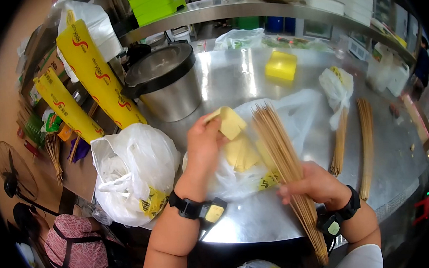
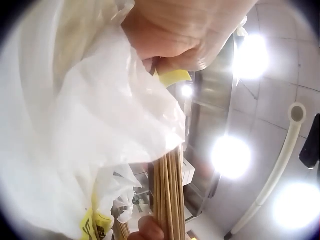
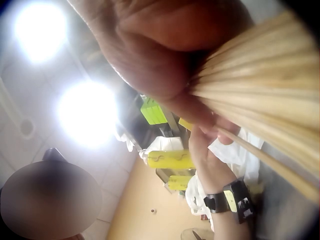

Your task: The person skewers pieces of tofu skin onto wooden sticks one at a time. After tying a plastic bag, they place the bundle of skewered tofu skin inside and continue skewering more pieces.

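My left hand (image 1: 203, 145) pinches a thin pale-yellow sheet (image 1: 232, 124), curled over at its top, between thumb and fingers. Below it, more sheets of the same colour (image 1: 242, 156) lie on a spread white plastic bag (image 1: 299, 106). In my right hand (image 1: 319, 182) is a thick bundle of bamboo skewers (image 1: 280, 147), gripped around its middle and slanting up to the left over the bag. The right wrist view shows the skewers (image 3: 265, 85) close up, one standing apart from the rest. White plastic (image 2: 100, 110) covers much of the left wrist view.
A full white bag (image 1: 138, 173) sits left of my forearm, a lidded steel pot (image 1: 170, 87) behind it. Yellow rolls (image 1: 98, 72) lean at the left. Rightward lie two more skewer bundles (image 1: 366, 149); a yellow box (image 1: 281, 66) stands farther back. Someone in pink (image 1: 79, 245) is at lower left.
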The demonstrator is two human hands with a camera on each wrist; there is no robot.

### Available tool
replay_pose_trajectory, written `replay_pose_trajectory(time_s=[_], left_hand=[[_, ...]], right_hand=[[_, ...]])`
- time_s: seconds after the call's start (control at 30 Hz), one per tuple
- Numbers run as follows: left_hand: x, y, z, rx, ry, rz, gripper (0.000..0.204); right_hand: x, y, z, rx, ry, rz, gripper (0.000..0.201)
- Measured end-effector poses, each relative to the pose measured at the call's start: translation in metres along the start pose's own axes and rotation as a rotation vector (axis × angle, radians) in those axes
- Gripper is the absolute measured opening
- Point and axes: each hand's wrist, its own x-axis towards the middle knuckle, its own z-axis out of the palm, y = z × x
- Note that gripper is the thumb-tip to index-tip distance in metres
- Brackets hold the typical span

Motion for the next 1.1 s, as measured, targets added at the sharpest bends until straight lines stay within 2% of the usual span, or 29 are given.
replay_pose_trajectory(time_s=[0.07,0.13,0.27,0.67,0.73,0.83,0.87,0.93,1.03,1.1], left_hand=[[0.000,0.003,-0.001,0.048,0.013,-0.028,0.019],[-0.004,0.009,0.000,0.001,-0.080,0.006,0.019],[-0.003,0.011,-0.002,0.054,-0.074,0.006,0.020],[-0.013,0.011,0.008,0.062,-0.126,0.159,0.022],[-0.014,0.011,0.006,0.285,-0.129,0.207,0.021],[-0.025,0.013,0.016,0.344,-0.142,0.214,0.021],[-0.025,0.011,0.018,0.344,-0.146,0.212,0.021],[-0.024,0.006,0.021,0.099,-0.176,0.205,0.024],[-0.028,0.011,0.029,0.090,-0.096,0.231,0.035],[-0.027,0.011,0.025,0.102,-0.116,0.201,0.036]], right_hand=[[0.000,-0.001,0.001,-0.021,0.004,0.014,0.018],[0.000,-0.001,0.002,-0.032,0.003,0.018,0.018],[0.002,-0.002,0.003,-0.050,-0.006,0.039,0.019],[0.001,-0.004,0.005,-0.025,0.007,0.070,0.023],[0.001,-0.002,0.004,-0.011,0.016,0.058,0.023],[0.002,-0.001,0.001,0.013,0.024,0.041,0.023],[0.002,0.000,0.000,0.019,0.019,0.037,0.023],[0.002,0.000,0.000,0.021,0.017,0.040,0.023],[0.003,0.000,0.000,0.022,0.009,0.038,0.023],[0.003,0.000,0.001,0.021,0.009,0.033,0.023]])
